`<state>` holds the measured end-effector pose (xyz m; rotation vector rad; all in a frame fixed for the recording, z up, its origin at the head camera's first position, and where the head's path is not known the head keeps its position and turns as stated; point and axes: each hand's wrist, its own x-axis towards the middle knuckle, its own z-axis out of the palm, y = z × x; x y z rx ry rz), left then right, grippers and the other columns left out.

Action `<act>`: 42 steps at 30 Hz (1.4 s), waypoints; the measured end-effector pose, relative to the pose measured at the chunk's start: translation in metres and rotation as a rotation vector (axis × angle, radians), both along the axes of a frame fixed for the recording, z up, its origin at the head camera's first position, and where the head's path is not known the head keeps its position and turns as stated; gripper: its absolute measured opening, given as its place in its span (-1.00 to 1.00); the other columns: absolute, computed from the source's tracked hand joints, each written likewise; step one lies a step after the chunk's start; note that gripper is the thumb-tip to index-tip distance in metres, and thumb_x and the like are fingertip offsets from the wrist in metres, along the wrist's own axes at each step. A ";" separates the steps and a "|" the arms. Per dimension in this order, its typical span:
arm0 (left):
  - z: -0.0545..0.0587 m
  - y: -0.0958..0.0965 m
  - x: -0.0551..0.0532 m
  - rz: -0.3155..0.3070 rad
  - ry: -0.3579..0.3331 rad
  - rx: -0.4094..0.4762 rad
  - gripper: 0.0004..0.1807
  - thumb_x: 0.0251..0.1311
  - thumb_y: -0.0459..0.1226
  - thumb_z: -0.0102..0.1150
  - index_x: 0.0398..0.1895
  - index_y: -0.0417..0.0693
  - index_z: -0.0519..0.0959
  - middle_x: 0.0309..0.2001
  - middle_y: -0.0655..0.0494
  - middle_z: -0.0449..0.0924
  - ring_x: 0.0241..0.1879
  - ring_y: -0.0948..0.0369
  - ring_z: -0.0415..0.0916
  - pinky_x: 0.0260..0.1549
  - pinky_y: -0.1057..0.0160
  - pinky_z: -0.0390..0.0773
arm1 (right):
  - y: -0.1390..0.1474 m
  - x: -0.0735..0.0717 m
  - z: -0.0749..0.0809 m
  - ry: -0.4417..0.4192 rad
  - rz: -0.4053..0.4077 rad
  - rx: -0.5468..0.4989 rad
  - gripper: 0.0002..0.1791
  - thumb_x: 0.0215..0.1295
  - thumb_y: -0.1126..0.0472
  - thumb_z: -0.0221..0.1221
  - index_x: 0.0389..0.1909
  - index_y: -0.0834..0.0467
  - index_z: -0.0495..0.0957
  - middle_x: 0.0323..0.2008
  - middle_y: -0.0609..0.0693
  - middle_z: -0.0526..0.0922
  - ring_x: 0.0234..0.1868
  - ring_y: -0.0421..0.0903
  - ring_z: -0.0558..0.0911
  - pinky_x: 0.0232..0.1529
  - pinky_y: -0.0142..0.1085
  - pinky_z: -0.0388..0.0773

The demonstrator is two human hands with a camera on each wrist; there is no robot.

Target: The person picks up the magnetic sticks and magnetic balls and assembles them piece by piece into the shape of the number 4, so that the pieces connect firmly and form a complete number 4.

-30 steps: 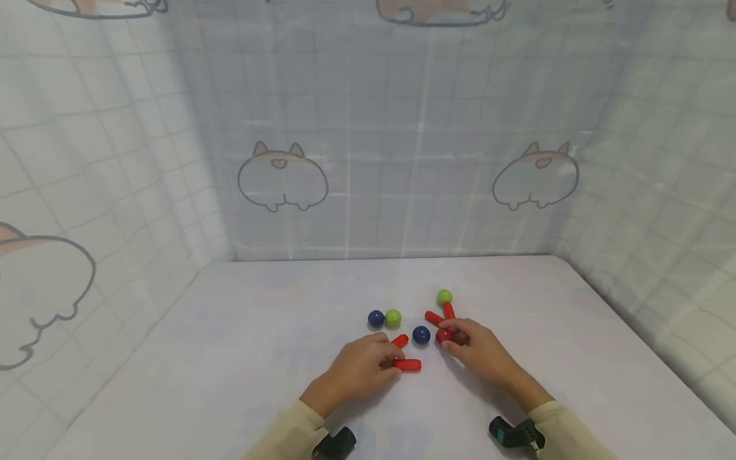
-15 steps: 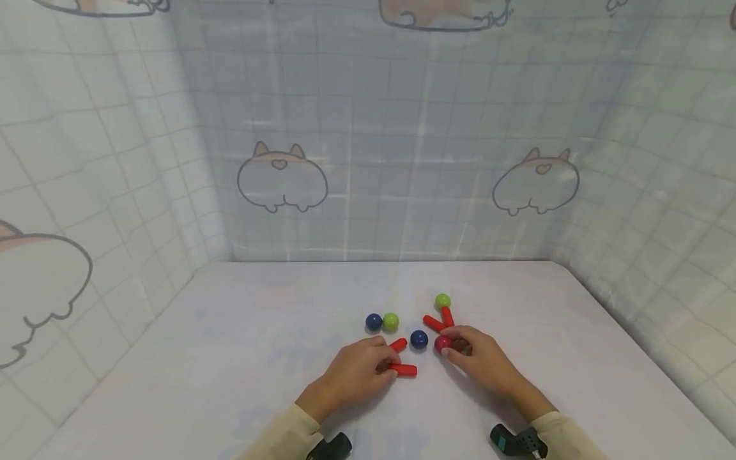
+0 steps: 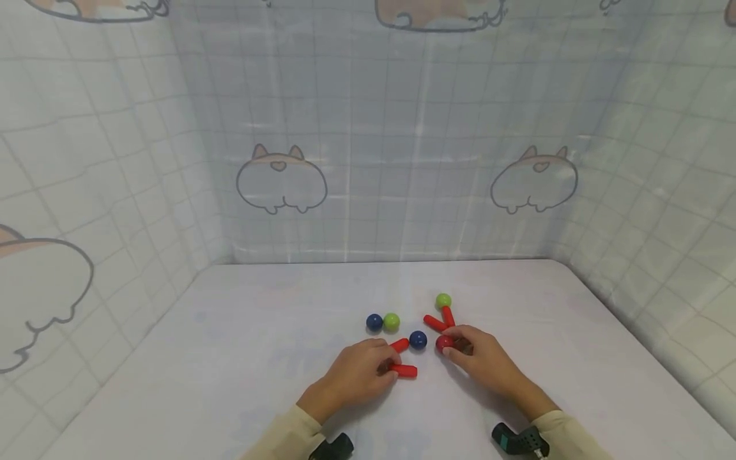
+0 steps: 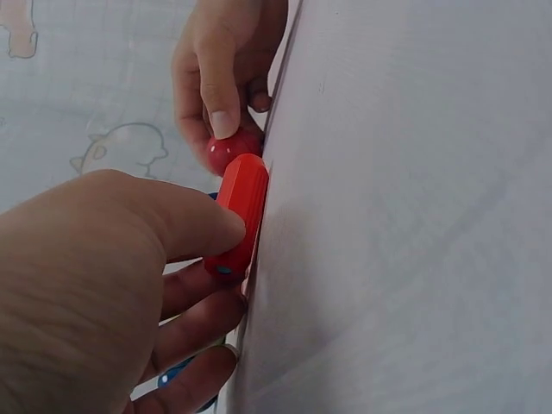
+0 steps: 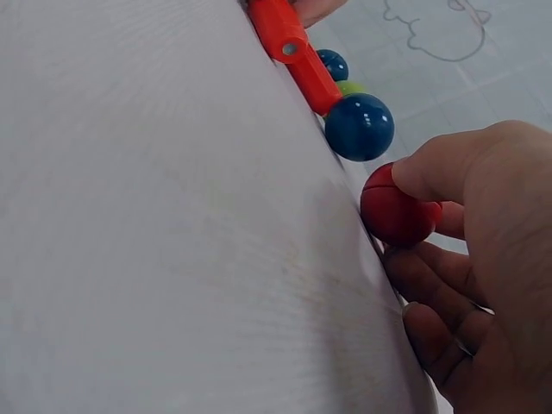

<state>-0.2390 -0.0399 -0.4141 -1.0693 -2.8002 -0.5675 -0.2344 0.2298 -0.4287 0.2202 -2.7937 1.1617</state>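
My left hand (image 3: 358, 370) pinches a red stick (image 4: 246, 203) between thumb and finger, low over the table. In the right wrist view that stick (image 5: 278, 26) shows a small round metal-looking spot at its end. A second red stick (image 3: 400, 345) lies just beyond the left fingers, its near part hidden by them. At its tip sits a dark blue ball (image 5: 360, 127). My right hand (image 3: 483, 358) holds a glossy red ball (image 5: 398, 205) between thumb and fingers, down at the table surface. A small gap separates the red ball from the blue one.
Past the right hand lie two more red sticks, one (image 3: 447, 315) with a green ball (image 3: 443, 300) at its far end, the other (image 3: 434, 323) slanting beside it. Another blue ball (image 3: 374, 322) and a green ball (image 3: 391, 322) sit together behind the left hand. Patterned curtains surround the white table (image 3: 230, 358).
The dark blue ball between the hands has shifted slightly left, up to the tip of the red stick. Both hands keep nearly the same place and hold; the head view has tilted a little.
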 end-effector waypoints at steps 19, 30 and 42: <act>0.000 -0.004 0.006 0.038 -0.082 0.005 -0.77 0.17 -0.19 0.32 -0.10 0.17 0.75 -0.38 0.37 0.39 -0.39 0.37 0.36 -0.41 0.39 0.44 | -0.001 0.004 -0.003 0.027 0.011 0.003 -0.63 0.26 0.09 0.37 0.06 0.04 0.60 -0.18 -0.16 0.62 -0.18 -0.17 0.56 -0.13 -0.27 0.59; -0.002 -0.006 0.000 0.066 -0.336 0.222 -0.75 0.21 -0.23 0.34 -0.04 0.08 0.66 -0.28 0.41 0.54 -0.28 0.33 0.47 -0.18 0.31 0.55 | -0.002 0.004 0.001 -0.002 -0.020 -0.022 -0.71 0.27 0.12 0.36 -0.02 0.03 0.60 -0.23 -0.16 0.63 -0.21 -0.17 0.57 -0.14 -0.26 0.59; -0.006 -0.007 -0.001 0.026 -0.360 0.317 -0.78 0.20 -0.31 0.31 -0.09 0.07 0.63 -0.32 0.35 0.58 -0.33 0.32 0.52 -0.26 0.34 0.56 | -0.005 0.006 0.002 -0.055 -0.051 -0.290 -0.64 0.39 0.13 0.25 0.18 0.02 0.55 -0.07 0.03 0.61 -0.19 -0.08 0.65 -0.15 -0.23 0.64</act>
